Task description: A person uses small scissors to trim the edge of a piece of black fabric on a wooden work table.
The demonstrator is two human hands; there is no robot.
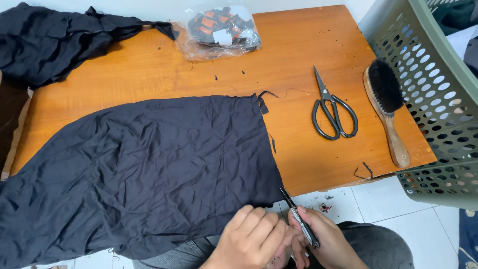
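A large piece of wrinkled black cloth (149, 164) lies spread over the orange wooden table (294, 55) and hangs over its near edge. My left hand (254, 239) pinches the cloth's lower right edge, just off the table. My right hand (323, 239) holds a small thread snipper (298, 216), its blades pointing up toward the cloth's corner. The two hands touch each other above my lap.
Black scissors (332, 113) and a wooden brush with black bristles (386, 107) lie on the table's right side. A green perforated basket (438, 99) stands at the right. More black fabric (55, 37) and a clear bag of small items (221, 30) sit at the back. Thread scraps dot the table.
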